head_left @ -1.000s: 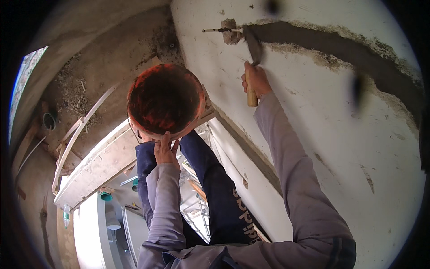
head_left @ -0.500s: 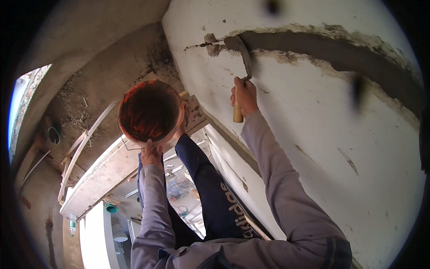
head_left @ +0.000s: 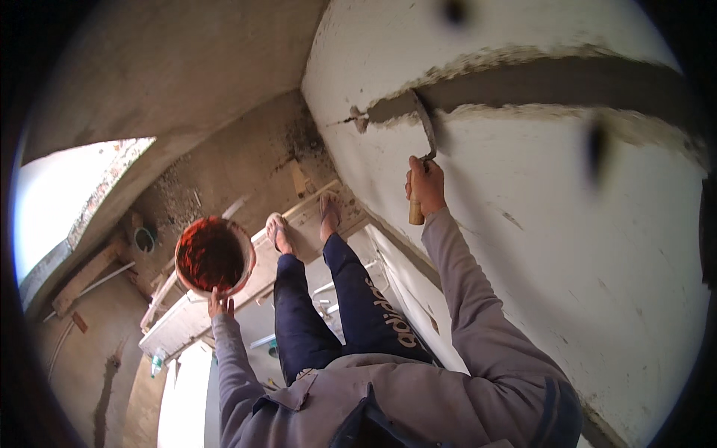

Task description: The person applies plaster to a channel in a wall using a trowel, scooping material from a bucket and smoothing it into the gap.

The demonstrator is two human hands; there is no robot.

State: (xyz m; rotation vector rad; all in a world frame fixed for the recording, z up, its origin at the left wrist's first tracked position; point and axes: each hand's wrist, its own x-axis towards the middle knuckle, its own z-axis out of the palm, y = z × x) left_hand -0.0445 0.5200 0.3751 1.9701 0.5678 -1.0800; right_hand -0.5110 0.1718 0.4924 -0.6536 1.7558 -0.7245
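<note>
My right hand [head_left: 427,187] grips the wooden handle of a trowel [head_left: 425,123]. The blade's tip rests against a band of wet grey mortar [head_left: 553,81] that fills a channel in the white wall [head_left: 523,284]. Down to the left, my left hand [head_left: 221,305] holds a reddish bucket [head_left: 247,250] by its near rim. The bucket is tilted so its open mouth faces up at me, and its inside is dark with orange-red streaks. Its underside is hidden.
My feet in sandals stand on a narrow wooden plank [head_left: 299,222] high above a lower floor. Loose boards, rubble and a small round container [head_left: 145,239] lie beyond it on the left. A bright opening [head_left: 71,183] is at the far left. An unplastered stub [head_left: 359,119] sits at the channel's end.
The bucket has moved down and left with my left hand, uncovering my feet. The view has shifted, while the trowel stays on the mortar near the channel's left end.
</note>
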